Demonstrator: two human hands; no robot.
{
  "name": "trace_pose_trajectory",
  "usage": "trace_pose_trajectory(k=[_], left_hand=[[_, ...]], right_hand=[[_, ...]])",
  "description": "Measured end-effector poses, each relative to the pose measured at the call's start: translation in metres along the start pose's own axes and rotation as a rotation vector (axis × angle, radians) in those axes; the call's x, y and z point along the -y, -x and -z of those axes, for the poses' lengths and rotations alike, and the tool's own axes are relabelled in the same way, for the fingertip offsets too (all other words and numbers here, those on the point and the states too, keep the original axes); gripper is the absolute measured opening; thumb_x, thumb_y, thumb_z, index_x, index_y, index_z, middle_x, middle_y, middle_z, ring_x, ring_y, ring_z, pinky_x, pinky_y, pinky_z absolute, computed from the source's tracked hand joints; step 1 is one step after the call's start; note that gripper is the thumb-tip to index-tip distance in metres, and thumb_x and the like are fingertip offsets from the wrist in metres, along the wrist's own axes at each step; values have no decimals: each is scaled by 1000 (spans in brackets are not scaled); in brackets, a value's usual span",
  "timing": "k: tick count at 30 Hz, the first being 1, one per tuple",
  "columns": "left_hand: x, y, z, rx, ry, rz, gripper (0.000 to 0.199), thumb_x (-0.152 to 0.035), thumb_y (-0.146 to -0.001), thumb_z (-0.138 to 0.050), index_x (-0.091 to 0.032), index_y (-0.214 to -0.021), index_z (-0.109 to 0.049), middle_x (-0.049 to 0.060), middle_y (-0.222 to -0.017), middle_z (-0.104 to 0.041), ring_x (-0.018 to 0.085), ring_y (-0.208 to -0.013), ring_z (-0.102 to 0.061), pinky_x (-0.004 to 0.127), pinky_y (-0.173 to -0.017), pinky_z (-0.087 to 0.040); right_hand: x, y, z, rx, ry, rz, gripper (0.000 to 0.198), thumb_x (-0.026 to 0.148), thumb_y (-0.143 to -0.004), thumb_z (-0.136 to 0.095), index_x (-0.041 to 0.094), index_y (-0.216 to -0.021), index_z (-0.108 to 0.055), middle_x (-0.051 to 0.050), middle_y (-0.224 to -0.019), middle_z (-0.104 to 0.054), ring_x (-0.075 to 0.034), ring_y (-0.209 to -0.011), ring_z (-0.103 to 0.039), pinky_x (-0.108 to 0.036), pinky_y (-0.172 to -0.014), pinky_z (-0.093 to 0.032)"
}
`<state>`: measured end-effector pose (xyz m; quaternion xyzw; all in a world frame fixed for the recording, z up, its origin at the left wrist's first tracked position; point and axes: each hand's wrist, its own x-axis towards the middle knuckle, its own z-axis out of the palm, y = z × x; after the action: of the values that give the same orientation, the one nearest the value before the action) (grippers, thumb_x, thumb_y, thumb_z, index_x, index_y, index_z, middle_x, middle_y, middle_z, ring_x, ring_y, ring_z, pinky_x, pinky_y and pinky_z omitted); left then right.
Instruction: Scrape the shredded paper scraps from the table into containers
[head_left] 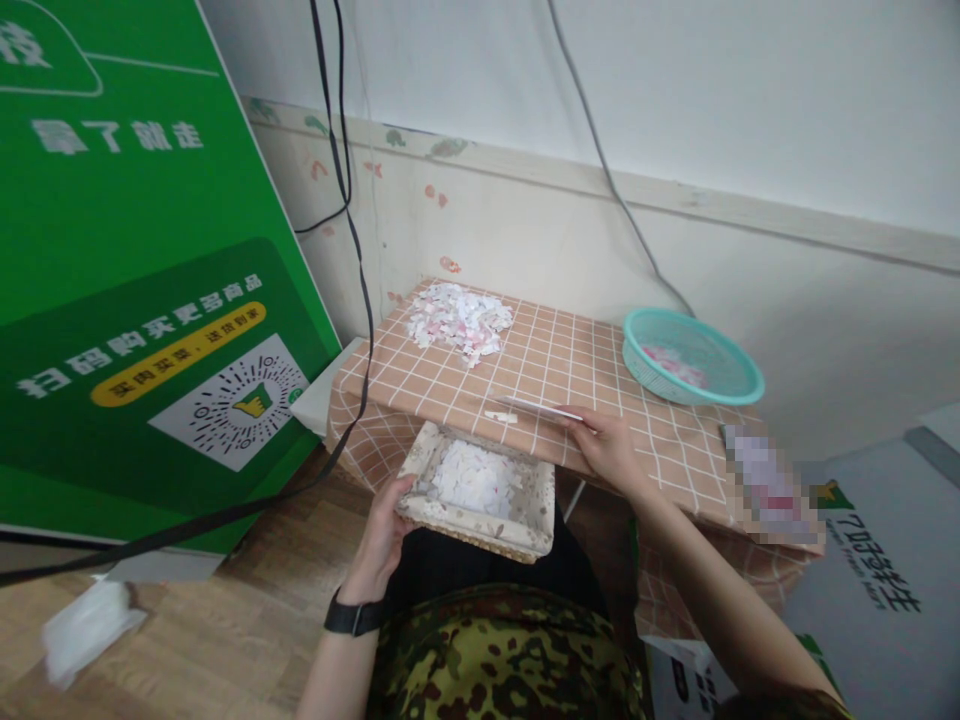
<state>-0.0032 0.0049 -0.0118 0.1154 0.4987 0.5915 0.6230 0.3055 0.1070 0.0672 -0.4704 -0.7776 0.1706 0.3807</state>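
hands: i count two, left hand (386,525) and right hand (606,448)
basket (476,522): one, at the near edge of the table (562,350)
thin white piece (541,407): one
scrap heap (459,317): one, far left corner
colander (724,355): one, far right corner
scraps: too many

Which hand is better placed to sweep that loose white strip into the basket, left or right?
Likely the right hand: it holds a thin flat piece close to the white strip. The left hand is occupied, gripping the basket by its side.
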Motion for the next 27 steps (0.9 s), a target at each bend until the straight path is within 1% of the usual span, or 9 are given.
trace_pose_trajectory(k=[7, 11, 13, 15, 18, 20, 22, 24, 27], left_hand=[[0, 1, -1, 9, 1, 1, 29, -32, -70, -70, -14, -94, -69, 4, -80, -72, 20, -69, -66, 33, -58, -56], [0, 0, 0, 4, -1, -5, 29, -31, -70, -70, -14, -93, -69, 4, -83, -72, 20, -71, -65, 33, -58, -56], [1, -1, 1, 0, 2, -8, 29, -32, -70, -70, -14, -93, -68, 4, -84, -72, 20, -72, -65, 33, -59, -56], [2, -2, 2, -1, 5, -12, 29, -31, -70, -71, -13, -93, -68, 5, -84, -72, 20, -73, -65, 33, -60, -56], [3, -3, 3, 17, 3, -19, 33, -32, -71, -71, -14, -98, -68, 5, -88, -72, 21, -77, -66, 34, -61, -56], [3, -3, 3, 23, -1, -21, 36, -32, -71, -71, -14, -101, -68, 6, -89, -72, 22, -78, -66, 34, -60, -56], [3, -3, 3, 19, -6, -19, 35, -33, -71, -70, -14, -101, -68, 5, -87, -72, 22, -77, -66, 34, -60, -56], [2, -2, 3, 12, -3, -18, 34, -32, -70, -70, -14, -99, -68, 5, -86, -72, 21, -76, -65, 35, -60, -56], [1, -1, 2, 13, 7, -19, 34, -32, -69, -71, -14, -97, -68, 5, -86, -72, 21, -74, -66, 34, -59, -56]], right_hand=[[20, 18, -5, 135, 8, 122, 29, 25, -92, -48, 27, -114, -68, -3, -111, -70, -20, -102, -66, -34, -88, -53], [28, 24, -6, 159, 0, 169, 30, 23, -92, -48, 29, -115, -67, -2, -112, -70, -20, -102, -66, -35, -90, -53], [30, 24, -6, 158, -41, 134, 28, 25, -92, -50, 29, -112, -68, -2, -110, -71, -20, -100, -67, -34, -88, -53], [32, 23, -5, 142, -88, 64, 24, 29, -91, -52, 27, -108, -70, -2, -105, -72, -20, -95, -68, -33, -84, -54], [34, 19, -1, 95, -108, -20, 24, 35, -90, -54, 23, -100, -72, -3, -92, -74, -20, -80, -69, -30, -70, -54], [34, 17, 2, 72, -88, -50, 25, 37, -90, -54, 21, -95, -73, -3, -83, -74, -18, -70, -67, -28, -61, -52], [31, 16, 4, 45, -81, -56, 26, 38, -89, -55, 21, -95, -74, -3, -83, -74, -18, -69, -67, -28, -60, -51], [26, 15, 6, 9, -80, -60, 26, 39, -88, -56, 21, -97, -73, -3, -87, -74, -19, -73, -67, -29, -63, -51], [16, 13, 7, -51, -51, -103, 28, 40, -87, -57, 20, -98, -73, -4, -85, -74, -20, -73, -67, -31, -63, -51]])
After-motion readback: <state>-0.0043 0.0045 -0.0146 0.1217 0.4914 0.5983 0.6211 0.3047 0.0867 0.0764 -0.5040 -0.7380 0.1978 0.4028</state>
